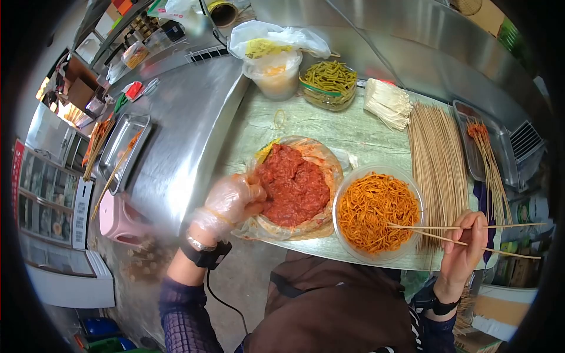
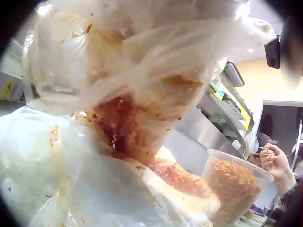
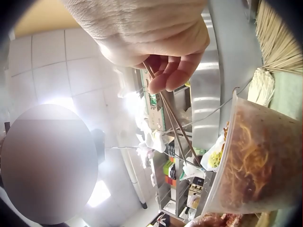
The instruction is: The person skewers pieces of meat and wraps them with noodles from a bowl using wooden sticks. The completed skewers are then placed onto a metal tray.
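The left hand [image 1: 232,200], in a clear plastic glove, is at the left edge of the red paste [image 1: 294,185] in a bag-lined container; its fingers look bent, but whether they grip anything is unclear. In the left wrist view the stained glove [image 2: 118,61] fills much of the picture. Two thin wooden sticks [image 1: 435,227] are pinched in the bare right hand [image 1: 465,247], their tips over the orange shreds [image 1: 376,215] in a round clear tub. From the right wrist view, the right hand's [image 3: 165,78] fingers curl round the sticks [image 3: 177,127].
Loose skewers [image 1: 438,170] lie right of the tub, near a metal tray [image 1: 500,147] with loaded sticks. Behind are white enoki mushrooms [image 1: 387,105], a container of green beans [image 1: 329,82] and a bag-topped tub [image 1: 273,76]. Another tray [image 1: 123,147] stands at left.
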Motion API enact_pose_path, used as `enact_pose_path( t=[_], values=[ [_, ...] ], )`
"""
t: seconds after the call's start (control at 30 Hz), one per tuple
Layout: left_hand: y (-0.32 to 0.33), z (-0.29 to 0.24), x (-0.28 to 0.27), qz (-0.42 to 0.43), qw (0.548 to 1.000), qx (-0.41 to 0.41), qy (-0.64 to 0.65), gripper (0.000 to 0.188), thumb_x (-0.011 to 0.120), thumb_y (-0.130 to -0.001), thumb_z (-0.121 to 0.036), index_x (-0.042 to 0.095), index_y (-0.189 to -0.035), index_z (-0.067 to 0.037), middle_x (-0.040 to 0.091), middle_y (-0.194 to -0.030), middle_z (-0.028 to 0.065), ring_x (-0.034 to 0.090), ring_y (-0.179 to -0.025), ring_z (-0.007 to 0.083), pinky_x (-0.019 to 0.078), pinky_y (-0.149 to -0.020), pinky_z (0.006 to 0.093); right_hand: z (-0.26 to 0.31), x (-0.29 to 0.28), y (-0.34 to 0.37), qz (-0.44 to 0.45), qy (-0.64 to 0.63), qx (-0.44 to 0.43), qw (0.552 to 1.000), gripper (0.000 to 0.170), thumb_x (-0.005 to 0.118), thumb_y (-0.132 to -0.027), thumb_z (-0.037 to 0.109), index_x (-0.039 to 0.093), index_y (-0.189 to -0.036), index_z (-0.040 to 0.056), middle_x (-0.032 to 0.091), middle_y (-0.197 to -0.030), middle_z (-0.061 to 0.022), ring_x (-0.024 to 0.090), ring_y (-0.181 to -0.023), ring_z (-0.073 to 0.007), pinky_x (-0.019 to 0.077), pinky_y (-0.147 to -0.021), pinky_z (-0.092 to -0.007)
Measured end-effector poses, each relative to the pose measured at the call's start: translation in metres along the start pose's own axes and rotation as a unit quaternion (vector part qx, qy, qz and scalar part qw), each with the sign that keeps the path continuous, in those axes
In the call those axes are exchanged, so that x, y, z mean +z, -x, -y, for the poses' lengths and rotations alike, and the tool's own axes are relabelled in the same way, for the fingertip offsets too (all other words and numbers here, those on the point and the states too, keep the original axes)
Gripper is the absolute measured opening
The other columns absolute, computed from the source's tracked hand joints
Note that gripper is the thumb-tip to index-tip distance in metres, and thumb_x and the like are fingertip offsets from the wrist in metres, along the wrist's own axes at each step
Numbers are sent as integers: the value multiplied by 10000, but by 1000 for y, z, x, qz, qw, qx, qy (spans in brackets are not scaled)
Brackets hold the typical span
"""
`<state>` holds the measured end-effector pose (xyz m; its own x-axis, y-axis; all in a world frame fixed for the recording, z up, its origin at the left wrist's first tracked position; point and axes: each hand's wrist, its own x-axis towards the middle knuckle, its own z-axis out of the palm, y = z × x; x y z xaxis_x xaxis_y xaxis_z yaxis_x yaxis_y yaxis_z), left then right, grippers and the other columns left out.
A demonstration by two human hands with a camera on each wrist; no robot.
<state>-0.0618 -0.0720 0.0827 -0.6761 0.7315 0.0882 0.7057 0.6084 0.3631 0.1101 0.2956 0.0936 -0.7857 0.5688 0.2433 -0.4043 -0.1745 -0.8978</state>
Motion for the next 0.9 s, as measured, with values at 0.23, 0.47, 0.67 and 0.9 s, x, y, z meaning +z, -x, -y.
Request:
enact_pose_path(
  t=[0.23, 0.47, 0.67, 0.9],
  values=[
    [12, 2, 6, -70, 941, -136, 303, 176, 584, -870, -159, 626, -896, 10, 620, -836, 136, 574, -690, 204, 467, -648, 311, -1, 3, 1, 1, -8, 6, 1000, 259, 373, -992, 200, 444, -811, 29, 434, -649, -54, 390, -424, -90, 361, -375, -190],
    [4, -22, 26, -71, 617, -232, 749, 288, 565, -907, -230, 588, -931, 56, 623, -886, 148, 535, -591, 119, 418, -531, 203, 1, 0, 3, 5, -2, 3, 1000, 273, 374, -993, 210, 451, -808, 25, 440, -639, -57, 397, -420, -94, 365, -379, -192],
    [0, -21, 38, -82, 682, -205, 698, 258, 546, -916, -221, 609, -888, 27, 622, -884, 154, 524, -577, 117, 403, -513, 211, 1, -2, 6, 4, 1, 9, 1000, 281, 384, -992, 225, 453, -810, 24, 454, -639, -61, 400, -416, -97, 364, -382, -195],
    [-11, -18, 32, -134, 983, -118, -30, 107, 717, -696, -77, 629, -730, -27, 600, -777, 137, 583, -668, 311, 469, -616, 372, 0, 1, 10, 1, -8, 16, 1000, 272, 397, -990, 225, 463, -826, 18, 457, -627, -63, 405, -422, -99, 367, -392, -195]
  ],
)
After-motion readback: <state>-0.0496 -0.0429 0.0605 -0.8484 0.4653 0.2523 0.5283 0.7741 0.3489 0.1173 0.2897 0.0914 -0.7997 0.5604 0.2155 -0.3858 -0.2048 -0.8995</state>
